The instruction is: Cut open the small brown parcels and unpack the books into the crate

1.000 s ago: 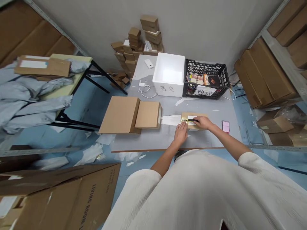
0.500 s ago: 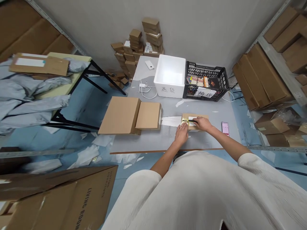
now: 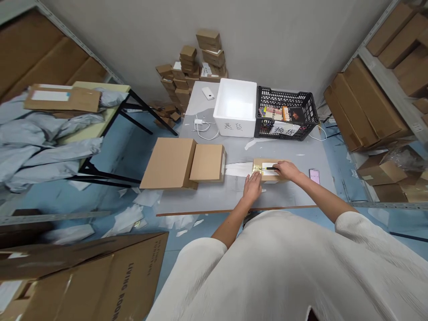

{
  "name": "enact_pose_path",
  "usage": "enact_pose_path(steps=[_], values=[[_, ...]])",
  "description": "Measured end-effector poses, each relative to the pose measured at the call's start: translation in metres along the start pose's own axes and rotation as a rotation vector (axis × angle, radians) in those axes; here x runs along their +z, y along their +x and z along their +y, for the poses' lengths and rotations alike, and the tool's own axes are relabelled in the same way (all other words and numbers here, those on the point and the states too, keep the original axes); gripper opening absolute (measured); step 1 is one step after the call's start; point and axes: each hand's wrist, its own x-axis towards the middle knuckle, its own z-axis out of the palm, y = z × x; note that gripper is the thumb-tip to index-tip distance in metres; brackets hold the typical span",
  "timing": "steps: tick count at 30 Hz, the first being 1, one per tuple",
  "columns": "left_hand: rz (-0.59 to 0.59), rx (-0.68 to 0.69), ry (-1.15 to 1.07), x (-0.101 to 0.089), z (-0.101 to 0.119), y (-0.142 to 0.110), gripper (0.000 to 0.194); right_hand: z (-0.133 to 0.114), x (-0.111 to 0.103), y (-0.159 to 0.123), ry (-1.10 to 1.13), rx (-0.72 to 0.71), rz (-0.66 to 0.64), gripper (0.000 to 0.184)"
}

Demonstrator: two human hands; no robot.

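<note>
A small brown cardboard box [image 3: 259, 162] lies on the grey table [image 3: 294, 189] in front of me, with a white label and a shiny gold strip at its left end. My left hand [image 3: 252, 186] rests flat against the box's near left corner, fingers stretched out. My right hand [image 3: 286, 170] is closed round a thin black tool [image 3: 271, 168], a pen or a knife, whose tip lies on the white label.
Two flat cardboard boxes [image 3: 183, 162] lie at the table's left. A white foam box [image 3: 235, 107] and a black crate [image 3: 286, 114] of packets stand at the back, with a phone [image 3: 207, 93] and charger cable. A pink item [image 3: 314, 175] lies right. Cartons fill shelves.
The black tool in my right hand has slid a little to the right along the label. My left hand stays put. The camera has shifted slightly.
</note>
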Motion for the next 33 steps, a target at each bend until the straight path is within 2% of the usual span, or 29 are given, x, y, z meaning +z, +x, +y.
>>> enact_pose_path(steps=[9, 18, 26, 30, 33], values=[[-0.009, -0.025, 0.031, 0.001, 0.002, -0.001, 0.076, 0.021, -0.002, -0.007, 0.02, 0.091, -0.032, 0.029], [-0.064, -0.098, 0.132, -0.004, 0.013, 0.0, 0.072, 0.049, -0.016, -0.039, -0.094, 0.136, -0.121, 0.035], [-0.092, -0.128, 0.19, -0.005, 0.019, 0.002, 0.072, 0.075, -0.016, -0.06, -0.109, 0.15, -0.128, 0.037], [-0.092, -0.147, 0.204, -0.001, 0.019, 0.004, 0.072, 0.098, -0.017, -0.07, -0.114, 0.171, -0.126, 0.035], [-0.08, -0.158, 0.22, 0.001, 0.018, 0.006, 0.069, 0.129, -0.017, -0.084, -0.101, 0.217, -0.129, 0.032]])
